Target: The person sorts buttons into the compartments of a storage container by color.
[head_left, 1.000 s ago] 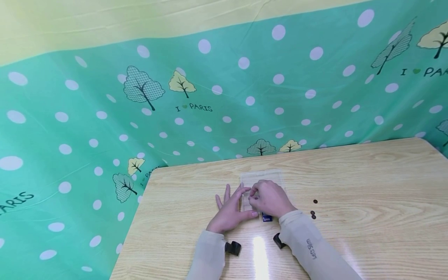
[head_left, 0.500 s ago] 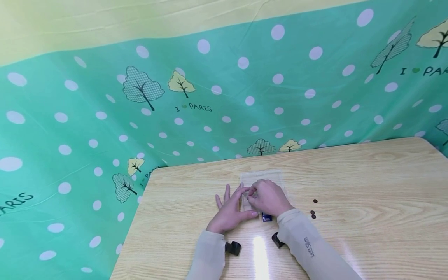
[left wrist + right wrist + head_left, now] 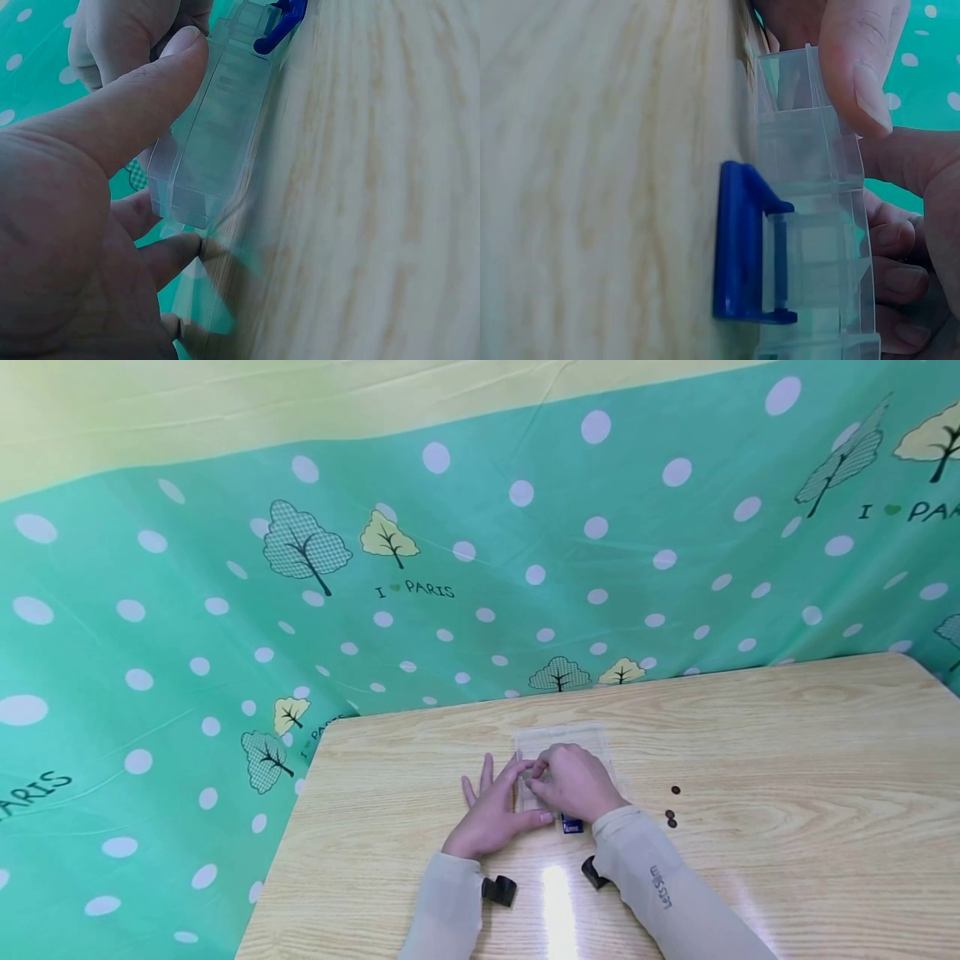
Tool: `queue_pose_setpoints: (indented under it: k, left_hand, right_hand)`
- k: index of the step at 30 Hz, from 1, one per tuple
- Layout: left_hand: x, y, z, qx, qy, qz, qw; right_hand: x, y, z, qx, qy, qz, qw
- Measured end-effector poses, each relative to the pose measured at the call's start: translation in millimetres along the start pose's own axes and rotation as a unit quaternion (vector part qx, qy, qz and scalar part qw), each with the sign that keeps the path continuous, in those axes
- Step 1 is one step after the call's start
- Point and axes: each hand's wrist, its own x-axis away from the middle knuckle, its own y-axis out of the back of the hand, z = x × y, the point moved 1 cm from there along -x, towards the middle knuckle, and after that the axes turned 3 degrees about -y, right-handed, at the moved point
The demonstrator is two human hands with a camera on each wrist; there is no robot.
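A clear plastic compartment box [image 3: 562,737] with a blue latch [image 3: 739,240] on its front wall lies on the table. At its left side is my left hand [image 3: 487,822], its thumb [image 3: 184,45] along the front top edge and the other fingers spread past the left end. My right hand [image 3: 577,785] is over the box, fingers curled and fingertips close to the left index finger. I cannot tell whether those fingertips hold anything. To the right lie several small dark brown discs [image 3: 676,791].
The wooden table [image 3: 787,760] stretches away on both sides. A green dotted curtain [image 3: 465,635] hangs along its back edge and left side. Both wrists wear black camera mounts [image 3: 500,892].
My right hand and forearm have shifted slightly to the left over the box. The left hand, the box and the discs have stayed in place.
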Motion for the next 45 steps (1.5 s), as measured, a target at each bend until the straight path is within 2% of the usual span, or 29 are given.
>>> queue_pose_setpoints:
  k: [15, 37, 45]
  left_hand:
    - [0.3, -0.2, -0.7, -0.006, 0.007, 0.0, 1.0]
    - [0.0, 0.0, -0.8, -0.013, 0.013, 0.003, 0.9998]
    - [-0.5, -1.0, -1.1, -0.019, 0.017, -0.002, 0.9997]
  right_hand:
    - [2, 5, 1, 0.002, 0.005, -0.001, 1.0]
    - [12, 26, -4, -0.005, 0.002, -0.003, 1.0]
    - [18, 32, -12, -0.019, -0.003, -0.006, 1.0]
